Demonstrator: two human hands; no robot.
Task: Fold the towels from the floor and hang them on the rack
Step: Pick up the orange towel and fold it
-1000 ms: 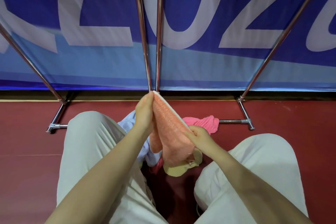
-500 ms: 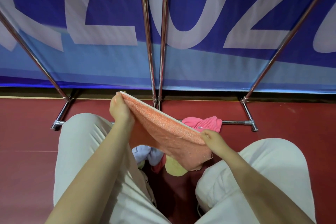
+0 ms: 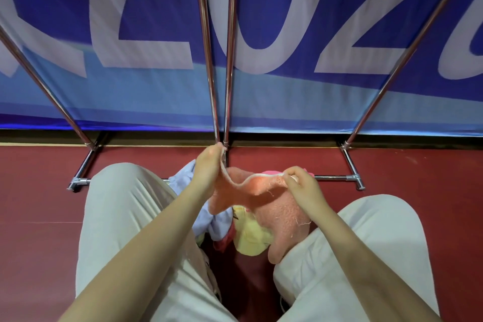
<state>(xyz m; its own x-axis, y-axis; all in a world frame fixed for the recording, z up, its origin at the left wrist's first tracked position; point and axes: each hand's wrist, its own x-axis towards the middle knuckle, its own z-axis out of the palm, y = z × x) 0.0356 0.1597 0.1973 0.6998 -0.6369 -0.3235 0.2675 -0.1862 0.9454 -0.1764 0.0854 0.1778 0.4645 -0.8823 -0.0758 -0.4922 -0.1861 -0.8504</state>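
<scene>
Red floor (image 3: pixel 39 191): left hand (image 3: pixel 207 165) and right hand (image 3: pixel 300 185) fingers pinch orange towel (image 3: pixel 285 214) corners.

orange towel (image 3: pixel 282 214), yellow towel (image 3: pixel 251 238), pale blue towel (image 3: pixel 183 180), red floor (image 3: pixel 39 191), blue banner (image 3: pixel 156 8) with white letters

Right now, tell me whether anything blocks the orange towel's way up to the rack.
Nothing visible does. The left hand and right hand pinch the orange towel just in front of the rack poles, with open air between. The rack's hanging bar is out of view.
</scene>
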